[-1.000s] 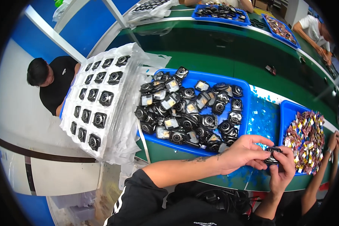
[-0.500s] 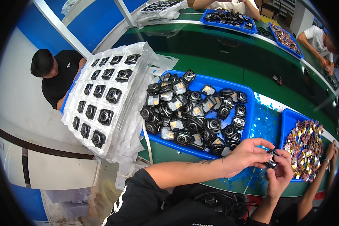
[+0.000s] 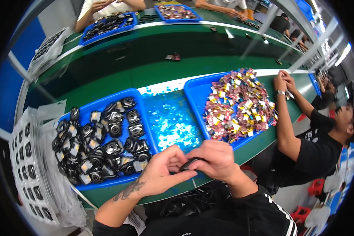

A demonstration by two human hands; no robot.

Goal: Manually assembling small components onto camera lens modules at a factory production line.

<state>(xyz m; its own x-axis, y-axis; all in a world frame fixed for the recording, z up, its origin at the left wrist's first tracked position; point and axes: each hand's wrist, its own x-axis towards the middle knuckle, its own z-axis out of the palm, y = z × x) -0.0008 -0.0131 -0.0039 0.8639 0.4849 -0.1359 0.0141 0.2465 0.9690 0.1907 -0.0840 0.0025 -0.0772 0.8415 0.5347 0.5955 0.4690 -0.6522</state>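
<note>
Between my two hands, over the table's near edge, is a small black watch case, seen nearly edge-on. My left hand pinches one side of it with thumb and fingers. The fingers of my right hand close on its other side and cover part of it. Left of my hands stands a blue tray heaped with black watch cases. A second blue tray, beyond and to the right, bears a pile of small pink, yellow and white parts.
Shiny blue film scraps lie between the trays. Stacked white plastic trays with watch cases stand at the far left. A co-worker sits close on the right, forearms on the table. Across the green belt, others work beside more trays.
My view has swung to the right, so the trays appear farther left and more of the right side shows. The watch case is still in both hands, now turned edge-on.
</note>
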